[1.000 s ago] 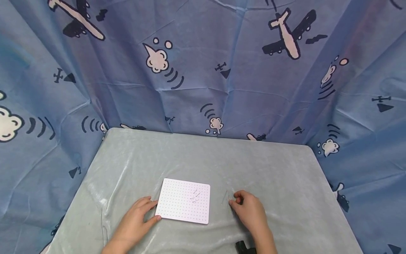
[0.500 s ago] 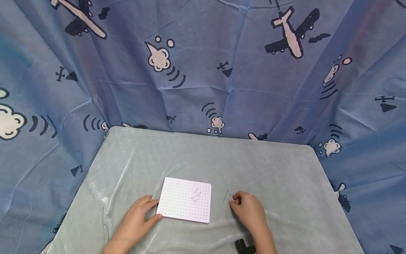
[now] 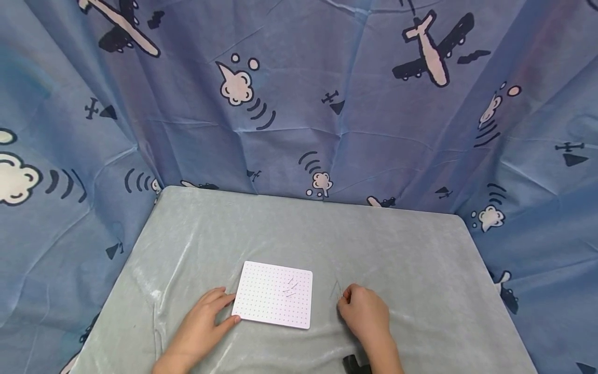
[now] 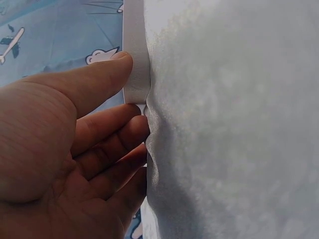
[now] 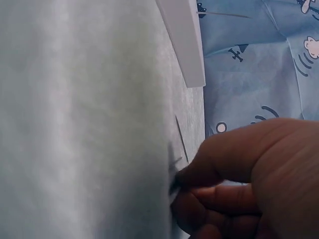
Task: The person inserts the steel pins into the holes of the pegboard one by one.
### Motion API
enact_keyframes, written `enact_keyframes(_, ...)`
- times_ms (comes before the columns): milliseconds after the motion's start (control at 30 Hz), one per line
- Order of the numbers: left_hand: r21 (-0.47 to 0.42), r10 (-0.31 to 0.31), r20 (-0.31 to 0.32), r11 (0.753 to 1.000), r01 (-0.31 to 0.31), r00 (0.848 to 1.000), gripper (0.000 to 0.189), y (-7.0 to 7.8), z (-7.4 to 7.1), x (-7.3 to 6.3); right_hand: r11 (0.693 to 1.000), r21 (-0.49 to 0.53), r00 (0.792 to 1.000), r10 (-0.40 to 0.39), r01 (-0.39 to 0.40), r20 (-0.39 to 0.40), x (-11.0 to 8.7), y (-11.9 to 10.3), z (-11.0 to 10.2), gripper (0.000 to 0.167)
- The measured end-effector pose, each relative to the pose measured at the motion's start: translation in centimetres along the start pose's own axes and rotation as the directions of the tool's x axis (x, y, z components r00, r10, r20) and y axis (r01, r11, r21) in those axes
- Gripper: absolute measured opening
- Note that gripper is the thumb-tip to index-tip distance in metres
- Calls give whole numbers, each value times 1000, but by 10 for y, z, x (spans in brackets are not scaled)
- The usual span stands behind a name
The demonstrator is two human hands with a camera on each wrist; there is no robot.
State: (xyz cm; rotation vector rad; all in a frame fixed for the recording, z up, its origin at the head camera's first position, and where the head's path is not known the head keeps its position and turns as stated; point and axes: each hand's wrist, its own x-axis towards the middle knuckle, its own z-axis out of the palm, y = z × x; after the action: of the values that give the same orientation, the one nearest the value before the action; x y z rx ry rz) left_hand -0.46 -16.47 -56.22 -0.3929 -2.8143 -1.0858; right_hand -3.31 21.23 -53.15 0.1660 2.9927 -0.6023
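A white board (image 3: 266,309) with a grid of small holes lies on the cloth. Several thin needle-like sticks (image 3: 291,285) stand in its right part; one such stick (image 5: 224,14) juts from the board in the right wrist view. My left hand (image 3: 198,322) touches the board's near left corner, thumb on the near edge and index finger on the left edge, fingers relaxed. Right of the board, my right hand (image 3: 366,314) pinches at thin sticks low on the cloth; its fingertips hide most of them. Beside them lies a loose stick (image 5: 181,138).
Grey-green cloth (image 3: 388,249) with creases covers the table. A black object (image 3: 355,364) shows by my right wrist at the near edge. Blue curtains (image 3: 280,119) printed with planes and clouds hang behind and at both sides.
My right hand has turned and its fingers have curled in, lower over the sticks. The left hand stays at the board. The whole view has shifted slightly.
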Motion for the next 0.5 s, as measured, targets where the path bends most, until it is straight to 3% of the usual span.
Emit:
enact_keyframes(267,-1,-25,14,1000,25,1000,45,-1,0,0,999,-31,1000,-16,16,3,2,-3,1,24)
enact_keyframes(500,1,2,-2,1000,-2,1000,45,0,0,0,999,-45,1000,-10,9,-22,4,-3,5,31)
